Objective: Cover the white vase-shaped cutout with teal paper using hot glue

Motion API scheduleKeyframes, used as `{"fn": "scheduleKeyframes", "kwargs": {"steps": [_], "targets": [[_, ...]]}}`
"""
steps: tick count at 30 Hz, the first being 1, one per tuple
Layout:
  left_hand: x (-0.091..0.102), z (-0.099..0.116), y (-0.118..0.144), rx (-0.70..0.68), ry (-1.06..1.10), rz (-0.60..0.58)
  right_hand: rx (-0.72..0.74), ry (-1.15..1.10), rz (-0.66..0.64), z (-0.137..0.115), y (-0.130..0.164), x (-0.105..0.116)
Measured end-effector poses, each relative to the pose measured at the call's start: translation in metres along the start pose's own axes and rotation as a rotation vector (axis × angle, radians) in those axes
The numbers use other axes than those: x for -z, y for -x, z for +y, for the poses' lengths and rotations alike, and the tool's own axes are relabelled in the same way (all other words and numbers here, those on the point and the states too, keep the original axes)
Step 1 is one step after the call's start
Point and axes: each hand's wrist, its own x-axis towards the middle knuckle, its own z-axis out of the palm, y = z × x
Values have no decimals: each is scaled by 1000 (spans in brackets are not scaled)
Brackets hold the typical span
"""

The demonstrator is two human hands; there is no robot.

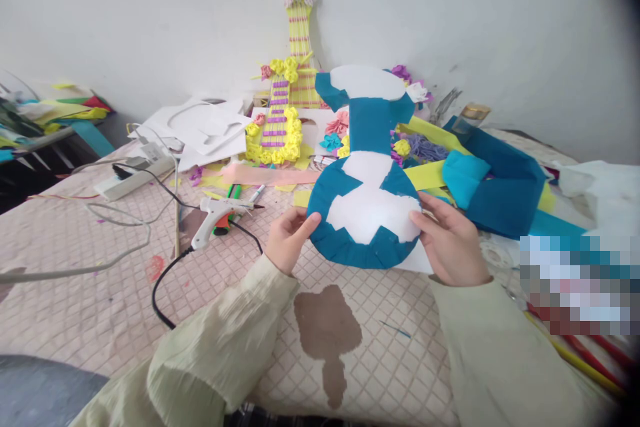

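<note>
Both my hands hold up a guitar-shaped white board (369,208) whose edges are wrapped in teal crepe paper, back side toward me. My left hand (289,238) pinches the lower left rim of its round body. On the lower right rim, my right hand (450,239) grips with the thumb pressing the white face. The board's neck points up and away, ending in a white rounded top. Behind it a finished yellow guitar model (286,117) decorated with paper flowers leans against the wall.
A white glue gun (216,215) with a black cord lies left of my hands, near a power strip (134,179). Teal crepe paper (500,190) and yellow strips are piled at right. White board offcuts (200,128) lie behind. A brown stain (327,330) marks the quilted cover.
</note>
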Motion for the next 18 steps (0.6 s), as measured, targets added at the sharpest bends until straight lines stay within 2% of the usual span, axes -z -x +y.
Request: {"fn": "scheduleKeyframes", "kwargs": {"steps": [4, 11, 18], "targets": [[-1, 1, 0, -38, -66, 2, 10, 11, -8, -1, 1, -1], [5, 0, 1, 80, -229, -48, 15, 42, -35, 0, 0, 1], [7, -3, -1, 96, -275, -71, 15, 69, -55, 2, 0, 2]]}}
